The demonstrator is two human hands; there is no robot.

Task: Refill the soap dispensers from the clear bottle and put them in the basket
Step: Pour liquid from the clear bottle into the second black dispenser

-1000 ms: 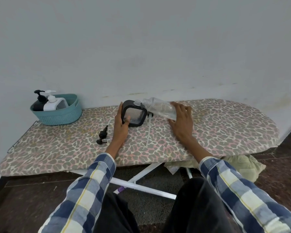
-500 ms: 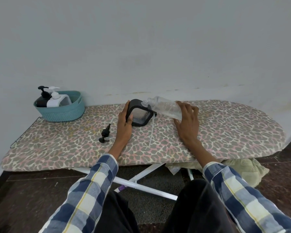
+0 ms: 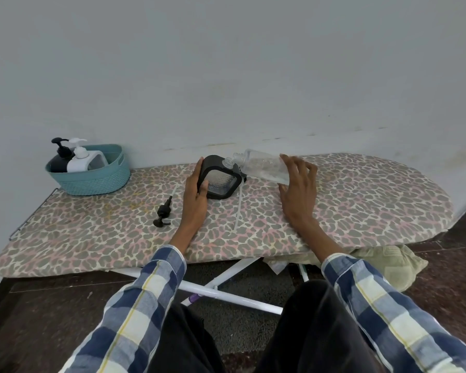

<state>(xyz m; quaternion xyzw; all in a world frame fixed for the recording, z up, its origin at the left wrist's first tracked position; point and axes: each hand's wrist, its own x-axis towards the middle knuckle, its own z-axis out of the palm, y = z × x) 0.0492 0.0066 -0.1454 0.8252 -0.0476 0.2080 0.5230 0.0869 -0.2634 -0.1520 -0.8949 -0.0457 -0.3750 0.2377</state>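
Head view: my left grip grasps the black dispenser on the ironing board; right grip holds the tilted clear bottle, neck at its opening; basket holds a black dispenser and a white one; loose pump lies beside my left grip.

Both hands forward, fingers curled
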